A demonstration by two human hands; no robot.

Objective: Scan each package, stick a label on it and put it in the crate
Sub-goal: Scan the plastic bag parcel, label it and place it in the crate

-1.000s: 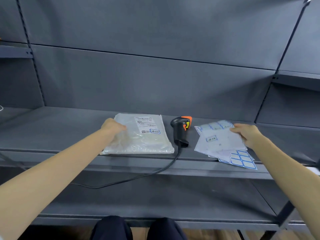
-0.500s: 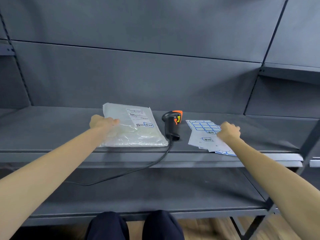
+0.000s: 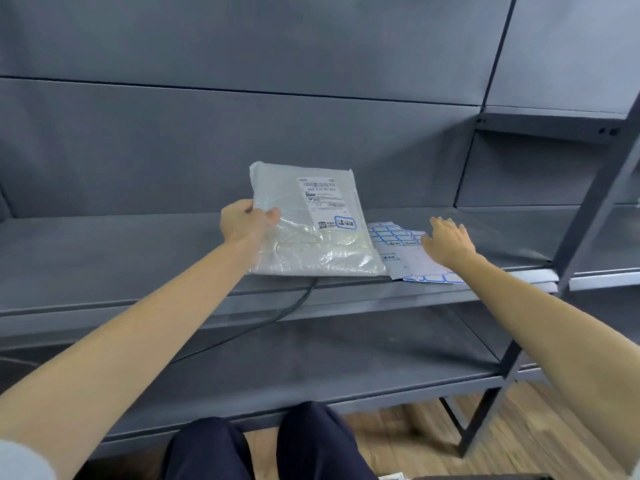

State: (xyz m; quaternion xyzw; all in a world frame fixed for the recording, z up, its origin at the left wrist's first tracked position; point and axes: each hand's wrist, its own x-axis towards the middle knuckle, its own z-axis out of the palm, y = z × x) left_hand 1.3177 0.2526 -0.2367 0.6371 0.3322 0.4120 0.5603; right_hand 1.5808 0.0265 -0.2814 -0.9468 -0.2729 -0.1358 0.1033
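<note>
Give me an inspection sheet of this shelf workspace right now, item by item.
Surface: grey metal shelf, another shelf below.
Job's things: package tilted up, a blue label on it; label sheets lying to its right; no crate or scanner seen.
Clutter: nothing seen.
Grips: left hand pinches the package's left edge; right hand open over the sheets.
Cables: black cable runs from under the package over the shelf edge.
Surroundings: grey back panel, wood floor.

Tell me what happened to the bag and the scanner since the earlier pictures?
The left hand now grips the package and has tilted it up off the shelf, toward the right, so it hides the scanner; only its cable shows. The right hand has let go of the label sheets and spread open above them. The sheets stayed put.
</note>
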